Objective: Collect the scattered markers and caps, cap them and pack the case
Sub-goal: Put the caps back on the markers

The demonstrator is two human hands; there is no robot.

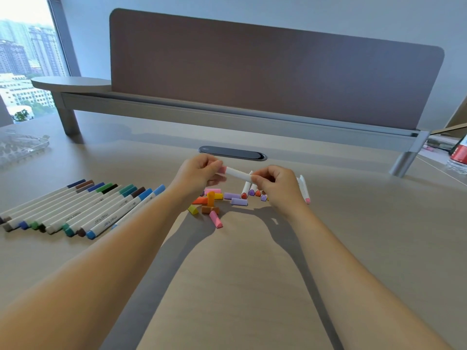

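Above the desk, my two hands hold one white marker (237, 173) between them. My left hand (199, 173) pinches a pink cap (222, 169) at the marker's left end. My right hand (274, 186) grips the marker's right end. Below the hands lies a heap of loose caps (214, 202) in pink, orange, yellow and purple, with a few uncapped white markers (246, 189) among them. Another white marker with a pink end (304, 189) lies right of my right hand. A row of several capped markers (80, 209) lies at the left. The clear plastic case (21, 146) sits at the far left.
A grey cable hatch (232, 152) is set in the desk behind my hands. A raised shelf with a brown divider panel (265, 79) runs across the back. A bottle with a red label (458, 155) stands at the right edge.
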